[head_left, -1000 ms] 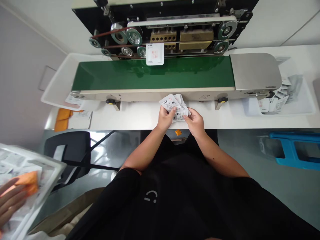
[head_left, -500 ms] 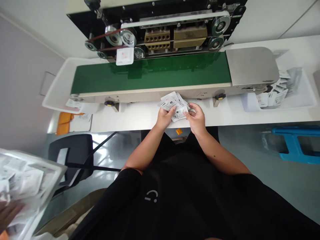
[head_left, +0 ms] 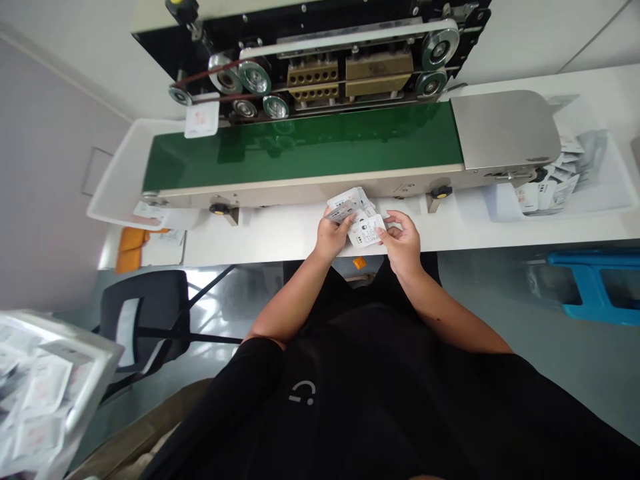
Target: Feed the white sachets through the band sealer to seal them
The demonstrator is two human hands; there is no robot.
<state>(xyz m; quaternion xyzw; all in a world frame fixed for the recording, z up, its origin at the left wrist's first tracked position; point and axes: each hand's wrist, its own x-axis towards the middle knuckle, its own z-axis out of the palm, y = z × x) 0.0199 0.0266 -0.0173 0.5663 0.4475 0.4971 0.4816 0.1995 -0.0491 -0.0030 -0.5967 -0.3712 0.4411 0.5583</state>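
My left hand (head_left: 330,237) is closed on a fanned stack of small white sachets (head_left: 346,203) just in front of the sealing machine. My right hand (head_left: 403,240) pinches one white sachet (head_left: 367,231) pulled slightly out of that stack. Both hands hover over the white table's front edge (head_left: 280,233). Behind them runs the green conveyor belt (head_left: 305,147). One white sachet (head_left: 201,120) hangs at the belt's far left end under the machine's rollers (head_left: 255,77).
A white tray (head_left: 117,183) sits at the belt's left end, a tray of sachets (head_left: 555,187) at the right. A clear bin of sachets (head_left: 40,393) stands at lower left. A black chair (head_left: 143,313) and a blue stool (head_left: 595,287) are on the floor.
The sachet on the belt has travelled left from the middle to the far left end. My right hand has drawn one sachet out of the stack. The other person's hand at lower left is gone.
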